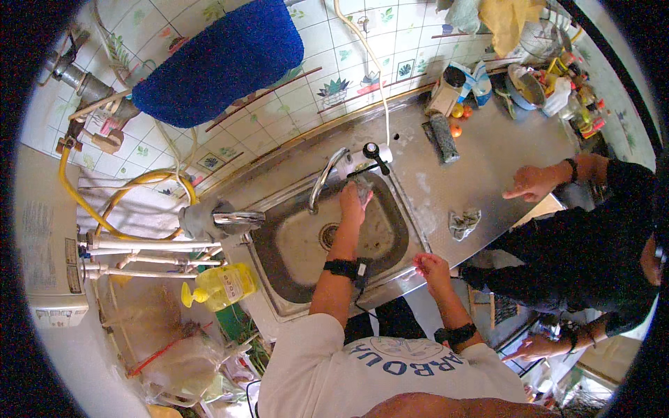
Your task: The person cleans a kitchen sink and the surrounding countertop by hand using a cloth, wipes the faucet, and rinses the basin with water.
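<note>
My left hand reaches over the far side of the steel sink, close to the tap base. In its fingers is a greyish, crumpled cloth or scrubber, partly hidden by the hand. The curved chrome spout hangs over the basin just left of that hand; no water stream can be made out. Near the counter's front edge, to the right of the basin, is my right hand, its fingers loosely curled and nothing visible in them. A crumpled grey cloth lies on the counter beyond it.
At right a co-worker's hand points over the steel counter; their other hand is lower. A yellow soap pump bottle lies left of the sink. A stone pestle, tomatoes and a pan occupy the back right.
</note>
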`<action>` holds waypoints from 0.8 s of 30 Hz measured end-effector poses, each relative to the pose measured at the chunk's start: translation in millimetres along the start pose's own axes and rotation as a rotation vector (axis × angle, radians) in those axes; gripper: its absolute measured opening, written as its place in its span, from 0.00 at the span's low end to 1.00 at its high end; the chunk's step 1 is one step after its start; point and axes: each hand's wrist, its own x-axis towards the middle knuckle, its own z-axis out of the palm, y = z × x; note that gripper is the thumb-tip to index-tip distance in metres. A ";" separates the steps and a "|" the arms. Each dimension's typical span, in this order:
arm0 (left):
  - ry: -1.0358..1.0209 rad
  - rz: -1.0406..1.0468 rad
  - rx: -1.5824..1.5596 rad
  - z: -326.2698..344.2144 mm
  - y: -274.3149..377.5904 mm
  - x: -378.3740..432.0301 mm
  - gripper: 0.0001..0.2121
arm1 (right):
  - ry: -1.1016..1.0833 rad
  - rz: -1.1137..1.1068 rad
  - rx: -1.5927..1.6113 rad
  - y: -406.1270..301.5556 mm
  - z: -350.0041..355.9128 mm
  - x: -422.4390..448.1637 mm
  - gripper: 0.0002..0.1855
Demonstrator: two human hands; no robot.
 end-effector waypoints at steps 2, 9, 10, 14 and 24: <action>0.158 0.079 0.264 -16.7 -19.6 7.5 0.14 | -0.010 0.011 -0.032 -9.0 -0.1 0.3 0.10; 0.419 0.383 0.123 24.5 24.7 29.1 0.16 | 0.027 -0.080 0.155 4.3 -27.7 -4.6 0.13; 0.416 0.399 0.146 -0.1 21.5 56.4 0.17 | 0.016 -0.057 0.162 -2.2 -21.2 -11.9 0.13; 0.236 0.327 1.383 -28.6 20.7 68.0 0.21 | 0.036 0.010 0.145 5.8 -41.0 -23.3 0.11; -0.362 0.371 0.958 -100.3 -61.6 -17.3 0.20 | -0.040 -0.006 0.185 -1.6 -8.0 -17.4 0.11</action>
